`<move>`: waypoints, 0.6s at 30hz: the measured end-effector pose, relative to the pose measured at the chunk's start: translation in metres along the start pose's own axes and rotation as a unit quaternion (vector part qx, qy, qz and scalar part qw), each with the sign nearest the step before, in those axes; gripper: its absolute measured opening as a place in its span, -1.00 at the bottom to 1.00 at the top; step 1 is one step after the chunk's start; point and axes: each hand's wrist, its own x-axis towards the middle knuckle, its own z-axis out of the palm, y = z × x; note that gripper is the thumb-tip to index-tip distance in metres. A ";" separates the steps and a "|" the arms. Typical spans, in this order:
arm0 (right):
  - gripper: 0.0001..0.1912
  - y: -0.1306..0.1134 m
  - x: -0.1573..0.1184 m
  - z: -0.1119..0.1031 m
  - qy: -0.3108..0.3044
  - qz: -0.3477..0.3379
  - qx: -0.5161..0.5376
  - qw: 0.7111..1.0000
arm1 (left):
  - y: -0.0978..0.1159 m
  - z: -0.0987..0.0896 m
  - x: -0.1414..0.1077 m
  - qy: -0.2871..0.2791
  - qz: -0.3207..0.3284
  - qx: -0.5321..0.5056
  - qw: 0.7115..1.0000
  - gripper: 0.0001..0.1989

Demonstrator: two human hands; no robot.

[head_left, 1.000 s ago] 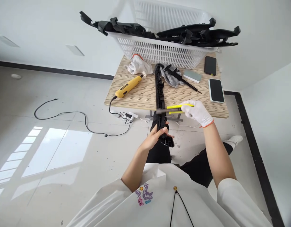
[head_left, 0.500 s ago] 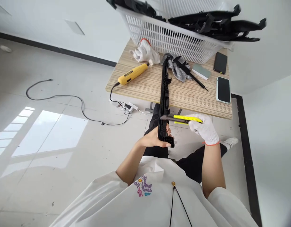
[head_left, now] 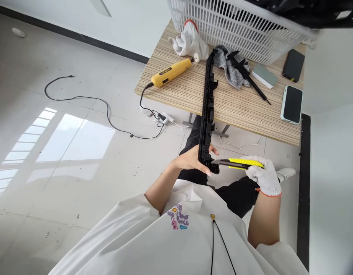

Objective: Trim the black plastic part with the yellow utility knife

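My bare left hand (head_left: 193, 158) grips the near end of a long black plastic part (head_left: 206, 110). The part's far end lies on the table beside a grey cloth. Wearing a white knitted glove, my right hand (head_left: 264, 173) is closed around a yellow and black utility knife (head_left: 245, 163). The knife's blade points left and lies at the near end of the black part, close to my left thumb. I cannot tell whether the blade touches the plastic.
On the wood-grain table (head_left: 182, 91) lie a yellow corded power tool (head_left: 172, 72), a white glove (head_left: 189, 44), a grey cloth (head_left: 232, 74), a black caliper (head_left: 248, 76), a grey-green box (head_left: 264, 75), a phone (head_left: 292, 105) and a black flat device (head_left: 293, 65). Behind stands a white basket (head_left: 233, 28) holding black parts.
The knife has moved from over the part's inner length down to its near end, nearer to me. My view has shifted, so the table and basket appear further right.
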 end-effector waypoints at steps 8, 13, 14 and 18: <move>-0.62 0.010 -0.026 -0.018 0.079 -0.012 -0.044 0.996 | 0.002 -0.002 -0.002 -0.029 -0.021 0.002 0.999 -0.31; -0.70 0.008 -0.025 -0.008 0.080 -0.013 -0.046 0.996 | 0.006 -0.001 0.000 -0.031 -0.037 0.004 0.999 -0.32; -0.76 0.006 -0.022 -0.004 0.152 -0.042 -0.023 0.987 | 0.006 -0.001 0.000 -0.029 -0.039 0.005 0.999 -0.33; -0.86 -0.012 -0.003 0.001 0.353 -0.141 0.009 0.925 | 0.005 -0.003 0.000 -0.031 -0.045 0.006 0.998 -0.34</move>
